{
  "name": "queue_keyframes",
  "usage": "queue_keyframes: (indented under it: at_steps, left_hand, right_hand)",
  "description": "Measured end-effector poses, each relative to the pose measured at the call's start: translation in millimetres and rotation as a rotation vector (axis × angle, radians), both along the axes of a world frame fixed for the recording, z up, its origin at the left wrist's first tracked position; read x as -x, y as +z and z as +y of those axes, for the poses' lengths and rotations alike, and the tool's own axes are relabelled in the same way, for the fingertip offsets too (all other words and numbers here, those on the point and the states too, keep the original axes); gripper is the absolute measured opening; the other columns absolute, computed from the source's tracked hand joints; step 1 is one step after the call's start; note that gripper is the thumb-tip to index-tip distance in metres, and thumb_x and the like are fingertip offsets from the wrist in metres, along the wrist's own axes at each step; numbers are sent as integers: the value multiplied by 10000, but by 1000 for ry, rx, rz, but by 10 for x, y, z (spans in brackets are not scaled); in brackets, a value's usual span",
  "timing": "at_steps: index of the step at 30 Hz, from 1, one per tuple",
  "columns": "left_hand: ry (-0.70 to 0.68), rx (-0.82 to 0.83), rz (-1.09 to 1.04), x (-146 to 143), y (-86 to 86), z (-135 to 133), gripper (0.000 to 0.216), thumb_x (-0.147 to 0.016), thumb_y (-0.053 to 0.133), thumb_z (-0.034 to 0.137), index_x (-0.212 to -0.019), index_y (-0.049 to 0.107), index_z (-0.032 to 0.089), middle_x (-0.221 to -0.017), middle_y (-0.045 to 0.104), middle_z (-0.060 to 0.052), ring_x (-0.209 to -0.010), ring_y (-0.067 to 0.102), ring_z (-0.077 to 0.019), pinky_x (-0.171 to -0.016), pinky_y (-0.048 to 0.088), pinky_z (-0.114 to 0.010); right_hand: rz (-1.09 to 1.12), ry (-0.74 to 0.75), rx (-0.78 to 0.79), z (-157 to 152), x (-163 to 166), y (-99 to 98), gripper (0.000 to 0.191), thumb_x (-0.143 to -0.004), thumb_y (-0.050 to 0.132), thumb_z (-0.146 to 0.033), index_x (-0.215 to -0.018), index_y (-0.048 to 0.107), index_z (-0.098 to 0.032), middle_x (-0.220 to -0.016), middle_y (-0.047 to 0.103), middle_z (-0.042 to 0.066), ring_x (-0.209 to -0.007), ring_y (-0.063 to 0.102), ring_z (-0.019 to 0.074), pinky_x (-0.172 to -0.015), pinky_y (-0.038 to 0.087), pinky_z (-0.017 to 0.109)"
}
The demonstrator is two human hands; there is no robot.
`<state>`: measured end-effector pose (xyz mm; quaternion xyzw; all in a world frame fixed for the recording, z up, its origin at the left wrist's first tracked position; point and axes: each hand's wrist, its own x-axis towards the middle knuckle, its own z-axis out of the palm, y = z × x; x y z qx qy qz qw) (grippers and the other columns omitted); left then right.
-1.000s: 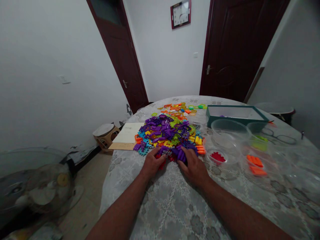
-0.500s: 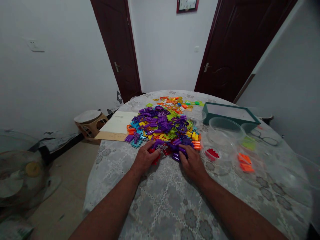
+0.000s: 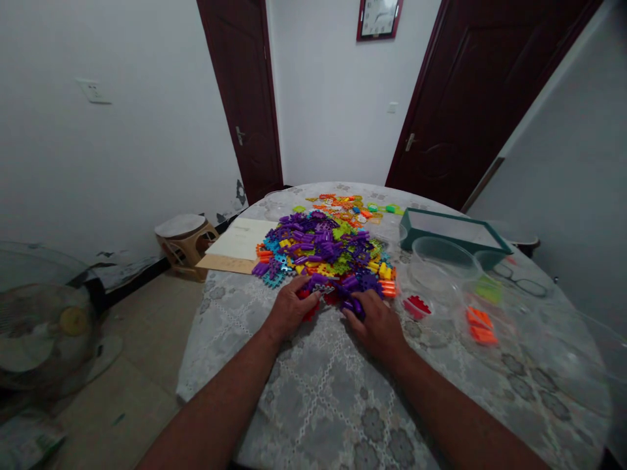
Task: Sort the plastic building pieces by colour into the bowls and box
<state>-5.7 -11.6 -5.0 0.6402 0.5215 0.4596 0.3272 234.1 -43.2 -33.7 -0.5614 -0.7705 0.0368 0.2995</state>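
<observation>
Both hands (image 3: 289, 310) (image 3: 375, 326) drawn slightly back from block pile (image 3: 323, 251).

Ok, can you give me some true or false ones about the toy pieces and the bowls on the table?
1. Both hands, left hand and right hand, rest at the near edge of the heap of colourful plastic building pieces. True.
2. The small clear plastic bowl holds blue pieces. False: it holds red ones.
3. Orange pieces lie in a clear bowl to the right. True.
4. The teal rectangular box sits left of the heap. False: it is on the right.
5. A square wall clock hangs between two dark doors. True.
</observation>
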Motion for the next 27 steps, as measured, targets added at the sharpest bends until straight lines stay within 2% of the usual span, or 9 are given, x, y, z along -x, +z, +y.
queue_keyframes:
  at_steps: [3,6,11,15,18,21,24,27]
  left_hand:
    - [-24,11,-21,-8,13,-9,388,-793,741,374,-1142,790,211,-1149,777,-37,-1054,692,-251,-1012,495,-352]
    - [-27,51,-108,-14,65,-27,390,-803,732,393,-1137,788,199,-1073,778,-33,-969,694,-235,-916,526,-324]
    - [20,146,-308,7,109,-37,453,-788,762,473,-1111,766,155,-876,747,-29,-722,647,-187,-661,512,-274]
    - [19,202,-392,23,105,42,376,-798,787,483,-1019,729,185,-796,714,-11,-661,628,-170,-583,479,-252]
    - [-4,254,-505,-60,194,141,349,-794,815,473,-953,661,203,-719,651,34,-607,606,-143,-537,459,-228]
    - [-50,293,-744,-252,371,243,387,-743,868,412,-962,616,216,-740,643,63,-604,618,-115,-554,493,-208]
    - [-60,356,-993,-492,519,333,428,-697,897,338,-985,598,231,-750,633,76,-625,648,-106,-498,487,-174]
    - [-67,430,-1109,-687,530,390,466,-683,900,293,-1015,579,233,-766,645,63,-646,678,-117,-443,474,-156]
  right_hand:
    - [-129,-32,73,-61,60,48,283,-969,669,-387,-1198,655,-221,-1177,653,93,-884,679,227,-690,501,309]
    - [-144,-4,104,-91,96,99,235,-974,650,-316,-1180,629,-207,-1167,644,89,-889,668,216,-677,481,290]
    - [-12,136,60,-76,69,116,209,-970,607,-244,-1175,621,-207,-1113,643,89,-962,645,216,-780,502,295]
    - [114,175,32,-39,65,103,211,-954,591,-198,-1162,627,-194,-1050,659,85,-941,640,219,-838,515,331]
    - [186,175,45,-37,91,171,232,-962,583,-189,-1185,646,-202,-1065,676,84,-955,652,218,-854,523,340]
    - [287,204,128,-78,92,397,245,-994,580,-223,-1224,665,-229,-1113,710,74,-1003,678,215,-888,530,338]
    - [369,246,273,-88,-22,773,231,-1028,576,-305,-1227,690,-273,-1073,751,26,-943,705,193,-848,544,310]
    - [385,223,312,86,-333,1178,246,-1031,576,-385,-1205,716,-282,-1011,763,12,-831,697,171,-744,550,278]
